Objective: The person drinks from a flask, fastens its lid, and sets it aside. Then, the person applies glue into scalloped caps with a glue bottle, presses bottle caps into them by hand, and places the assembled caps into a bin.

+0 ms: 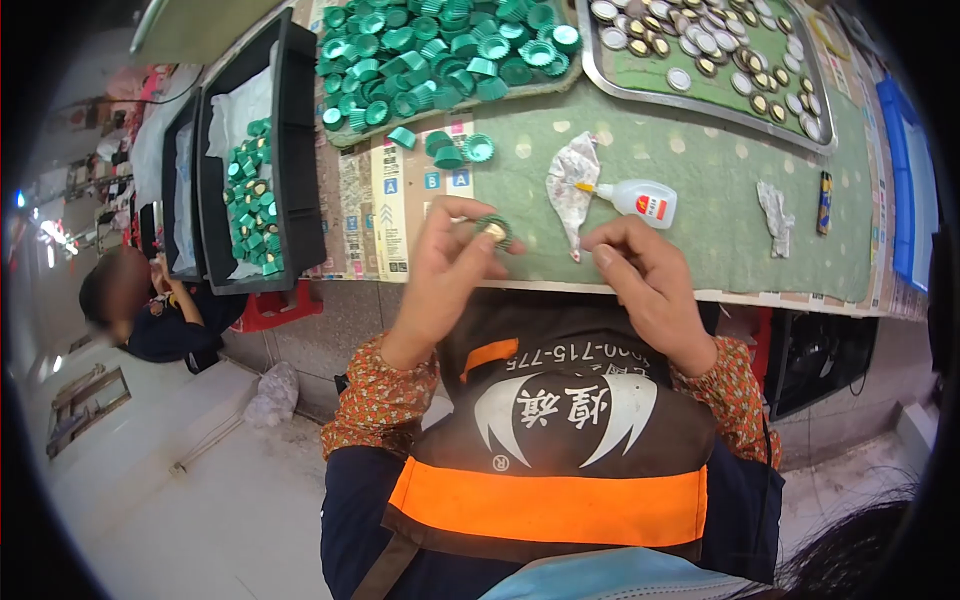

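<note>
Between the thumb and fingers of my left hand (450, 260) is a green fluted cup (494, 226) with a gold-coloured round piece (495, 233) at its middle. My right hand (648, 285) is curled, thumb and forefinger close together; anything between them is too small or hidden to make out. Just beyond those fingertips lies a white glue bottle (645, 203) with a yellow nozzle, its tip resting on a stained, crumpled white tissue (572, 185). Several loose green cups (479, 148) sit on the cloth beyond my left hand.
A heap of green cups (440, 50) fills a tray at the back. Right of it, a metal tray (683, 92) holds many small round pieces. A black crate (295, 150) with filled cups stands left. A marker-like tube (824, 203) lies right. Another person (160, 310) sits far left.
</note>
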The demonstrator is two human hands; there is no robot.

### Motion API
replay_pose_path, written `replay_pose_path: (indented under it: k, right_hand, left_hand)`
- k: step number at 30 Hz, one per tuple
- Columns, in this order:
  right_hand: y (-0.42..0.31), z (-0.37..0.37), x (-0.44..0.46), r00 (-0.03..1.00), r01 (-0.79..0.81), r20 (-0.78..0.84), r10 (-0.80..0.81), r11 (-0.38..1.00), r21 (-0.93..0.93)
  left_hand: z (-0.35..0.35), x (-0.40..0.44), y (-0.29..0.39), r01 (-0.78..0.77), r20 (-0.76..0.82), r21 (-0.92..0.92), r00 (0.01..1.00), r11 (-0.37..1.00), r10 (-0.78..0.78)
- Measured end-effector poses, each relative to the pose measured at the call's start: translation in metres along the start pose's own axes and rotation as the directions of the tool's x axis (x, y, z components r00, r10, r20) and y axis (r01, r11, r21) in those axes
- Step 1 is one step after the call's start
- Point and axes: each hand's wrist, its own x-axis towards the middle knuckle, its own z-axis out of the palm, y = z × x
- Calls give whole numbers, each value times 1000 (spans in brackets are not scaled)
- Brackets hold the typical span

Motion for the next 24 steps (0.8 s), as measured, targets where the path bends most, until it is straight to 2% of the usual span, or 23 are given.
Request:
replay_pose_path:
  k: [2, 4, 6, 8, 9, 12, 13, 15, 16, 17, 18, 19, 21, 23, 24]
  right_hand:
    - [-6, -5, -2, 996, 66, -55, -70, 996, -58]
    - [-10, -14, -2, 990, 95, -92, -108, 987, -129]
    - [-9, -20, 0, 970, 157, -152, -190, 965, -209]
    - [-10, -25, 1, 948, 188, -194, -251, 937, -293]
    - [-8, -29, 3, 935, 222, -188, -302, 908, -355]
    - [-12, -34, 5, 909, 267, -158, -385, 831, -488]
    - [-11, -36, 6, 896, 286, -144, -420, 794, -537]
    - [-10, -38, 8, 869, 314, -110, -483, 709, -632]
    - [-11, -38, 10, 854, 312, -75, -516, 621, -719]
    - [-15, -38, 12, 839, 307, -34, -543, 524, -795]
    - [-17, -38, 14, 824, 301, 14, -566, 417, -858]
    - [-18, -35, 15, 838, 292, 34, -544, 395, -871]
    - [-21, -31, 18, 862, 275, 70, -501, 348, -896]
    - [-17, -28, 20, 887, 265, 97, -451, 326, -908]
    - [-13, -28, 21, 899, 256, 106, -425, 315, -914]
  left_hand:
    - [-28, 0, 14, -168, -128, 189, 973, 967, 194]
    - [-70, 2, 24, -338, -309, 388, 829, 857, 467]
    - [-117, 1, 37, -299, -474, 546, 660, 782, 583]
    - [-168, 2, 42, -101, -489, 794, 481, 600, 728]
    - [-180, -2, 48, 85, -537, 820, 456, 566, 710]
    - [-195, -8, 51, 431, -556, 827, 526, 361, 644]
    - [-199, -6, 48, 478, -540, 830, 556, 288, 632]
    - [-188, 0, 43, 382, -237, 924, 511, 29, 826]
    - [-175, 3, 42, 343, -68, 933, 470, -111, 880]
    - [-159, 7, 40, 263, -167, 964, 503, 33, 848]
    - [-136, 12, 38, 124, -178, 984, 572, 130, 801]
    - [-114, 18, 37, -10, -176, 972, 636, 235, 751]
    - [-81, 34, 32, -162, 65, 984, 707, 72, 704]
    - [-54, 53, 22, -246, 114, 964, 719, 98, 685]
    - [-44, 60, 19, -234, 131, 970, 724, 62, 677]
